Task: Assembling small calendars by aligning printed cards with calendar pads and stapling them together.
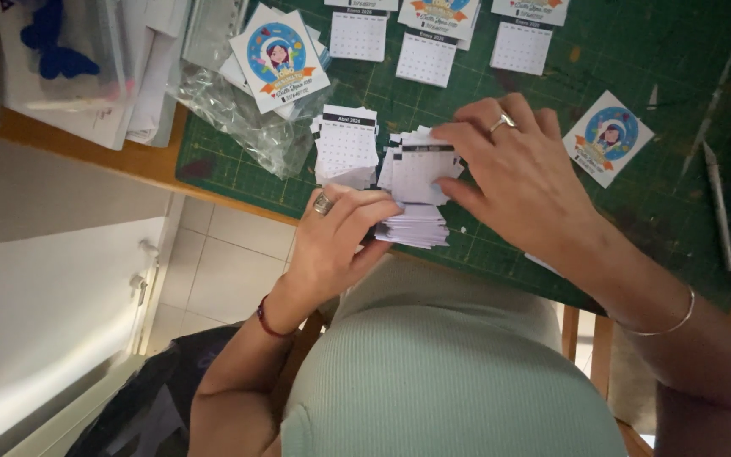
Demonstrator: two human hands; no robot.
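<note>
A stack of small calendar pages (412, 224) was gripped from below by the left hand (332, 245), likely for steadiness. The top page (420, 169) was pinched by the right hand (522, 178). At twelve o'clock, picture cards (281, 59) were laid on the green mat (670, 195).

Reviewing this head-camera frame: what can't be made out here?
- Underside of the small calendar sheet stack: hidden by the left hand and right hand.
- Top-row calendar cards: cut off by the upper frame edge.
- Blue shape at top left: blurred behind clear plastic.
- Craft knife tip: too small to tell.
</note>
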